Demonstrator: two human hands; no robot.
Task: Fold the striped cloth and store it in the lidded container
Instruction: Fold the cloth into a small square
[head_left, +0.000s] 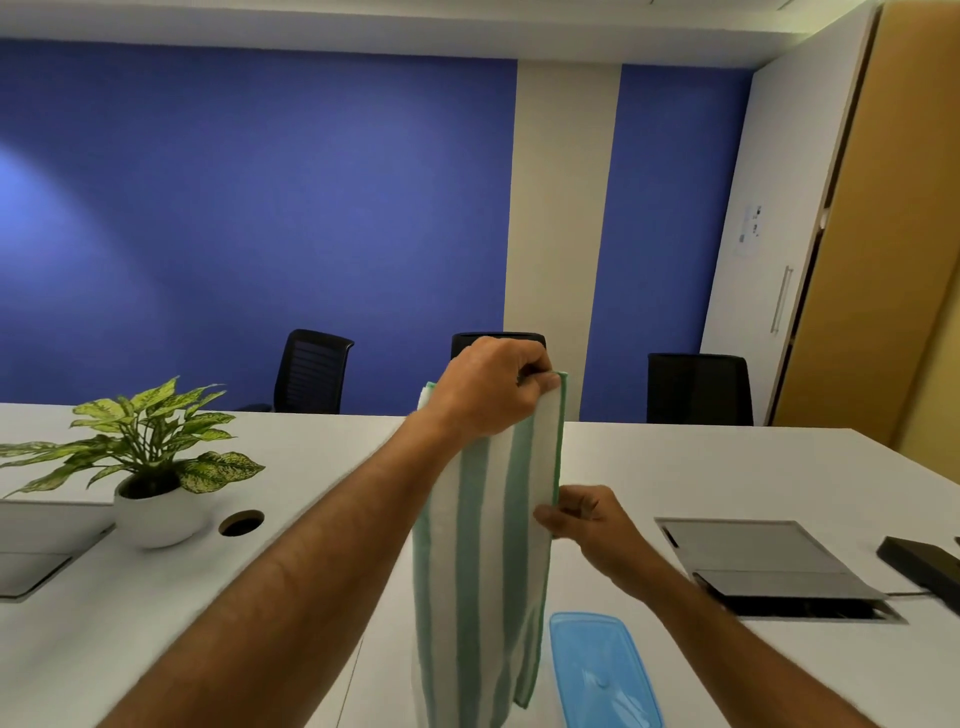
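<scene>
A green and white striped cloth (483, 561) hangs vertically above the white table, doubled over lengthwise. My left hand (488, 389) grips its top edge, held high. My right hand (587, 519) pinches the cloth's right edge about halfway down. A blue container lid (602, 675) lies flat on the table just right of the cloth's lower end, below my right forearm. The container's body is not visible; the cloth hides the table behind it.
A potted plant in a white pot (156, 514) stands at the left, beside a round cable hole (241, 522). A hinged cable box (763, 566) is open at the right, with a black device (924, 564) beyond it. Black chairs (311, 371) line the table's far side.
</scene>
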